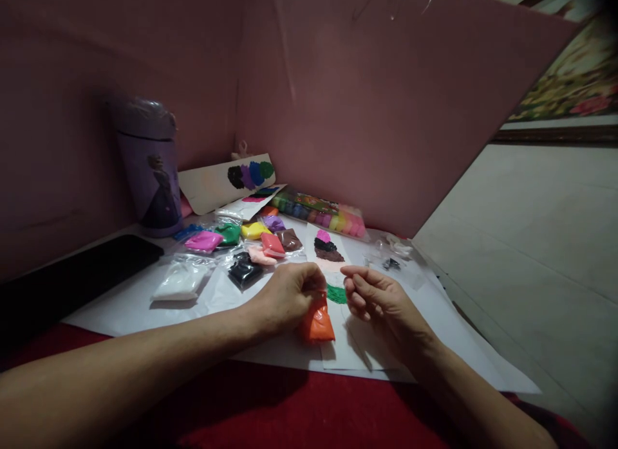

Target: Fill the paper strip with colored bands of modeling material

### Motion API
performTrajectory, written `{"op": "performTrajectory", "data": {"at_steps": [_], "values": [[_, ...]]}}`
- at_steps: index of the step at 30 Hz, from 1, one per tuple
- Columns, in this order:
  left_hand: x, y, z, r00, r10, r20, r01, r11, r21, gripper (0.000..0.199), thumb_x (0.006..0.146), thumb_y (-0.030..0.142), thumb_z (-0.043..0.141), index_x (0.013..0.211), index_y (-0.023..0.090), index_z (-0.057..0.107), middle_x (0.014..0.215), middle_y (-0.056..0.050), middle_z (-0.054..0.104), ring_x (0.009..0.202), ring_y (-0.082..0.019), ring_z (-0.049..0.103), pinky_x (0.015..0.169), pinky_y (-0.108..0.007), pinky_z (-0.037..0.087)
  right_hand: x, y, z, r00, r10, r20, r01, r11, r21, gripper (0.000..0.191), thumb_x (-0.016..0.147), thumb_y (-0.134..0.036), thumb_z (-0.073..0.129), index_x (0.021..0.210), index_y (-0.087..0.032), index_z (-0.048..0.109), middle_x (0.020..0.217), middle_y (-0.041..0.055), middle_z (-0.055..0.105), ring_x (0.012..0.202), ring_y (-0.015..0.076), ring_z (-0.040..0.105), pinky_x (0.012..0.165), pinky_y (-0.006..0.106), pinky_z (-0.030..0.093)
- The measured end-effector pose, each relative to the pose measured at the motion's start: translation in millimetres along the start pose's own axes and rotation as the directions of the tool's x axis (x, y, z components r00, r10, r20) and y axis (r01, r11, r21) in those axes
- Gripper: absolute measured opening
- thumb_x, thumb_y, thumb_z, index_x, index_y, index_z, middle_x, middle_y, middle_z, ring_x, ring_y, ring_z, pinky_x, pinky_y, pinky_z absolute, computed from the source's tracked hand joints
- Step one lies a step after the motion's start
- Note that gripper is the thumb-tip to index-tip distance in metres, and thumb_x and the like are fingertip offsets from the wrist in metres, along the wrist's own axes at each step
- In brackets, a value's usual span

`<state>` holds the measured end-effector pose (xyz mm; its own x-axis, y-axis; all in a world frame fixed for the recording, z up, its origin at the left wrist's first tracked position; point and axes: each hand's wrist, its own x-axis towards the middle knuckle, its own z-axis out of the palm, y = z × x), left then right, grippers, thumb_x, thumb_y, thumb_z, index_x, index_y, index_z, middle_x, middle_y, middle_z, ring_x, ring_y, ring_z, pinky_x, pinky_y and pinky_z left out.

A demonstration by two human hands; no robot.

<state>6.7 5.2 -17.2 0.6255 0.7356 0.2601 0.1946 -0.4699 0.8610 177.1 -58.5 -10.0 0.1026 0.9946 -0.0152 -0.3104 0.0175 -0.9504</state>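
Note:
My left hand (292, 296) is closed on the top of a small clear bag of orange clay (319, 321), which hangs just over the white paper. A short way to its right, my right hand (381, 302) has thumb and fingertips pinched together; anything between them is too small to make out. Between and beyond the hands lies a paper strip (333, 251) bearing pink, black, brown, pale peach, white and green patches, the green one (337, 294) nearest. Part of the strip is hidden by my hands.
Several bagged clays lie left, including white (178, 279), black (244, 270) and magenta (203, 241). Behind are a purple tumbler (153, 172), a patched card (226, 182) and a colourful pack (318, 212). A dark flat object (87, 275) is far left; pink panels (367, 101) enclose the back.

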Motion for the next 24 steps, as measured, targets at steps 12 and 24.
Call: {"op": "performTrajectory", "data": {"at_steps": [12,24], "values": [[-0.1,0.6,-0.3,1.0,-0.006,-0.006,0.006,1.0,-0.003,0.007,0.069,0.011,0.055,0.074,0.012,0.058,0.069,-0.001,0.059,0.064,-0.011,0.053,0.059,-0.023,0.042,0.0,-5.7,5.0,0.996,-0.049,-0.079,0.052,0.998,0.034,0.024,0.068,-0.014,0.066,0.092,-0.014,0.067,0.072,0.0001,0.055,0.05,0.0044,0.037,0.042,0.016,0.031],[0.3,-0.9,-1.5,0.999,-0.006,-0.043,0.008,0.999,0.049,0.008,0.069,0.011,0.055,0.075,0.013,0.059,0.067,0.0,0.058,0.062,-0.01,0.051,0.056,-0.022,0.04,-1.1,-7.1,3.1,0.989,-0.12,-0.091,0.121,0.993,0.009,0.023,0.072,-0.023,0.067,0.094,-0.018,0.067,0.076,0.0001,0.057,0.055,0.007,0.045,0.047,0.019,0.038]]}}
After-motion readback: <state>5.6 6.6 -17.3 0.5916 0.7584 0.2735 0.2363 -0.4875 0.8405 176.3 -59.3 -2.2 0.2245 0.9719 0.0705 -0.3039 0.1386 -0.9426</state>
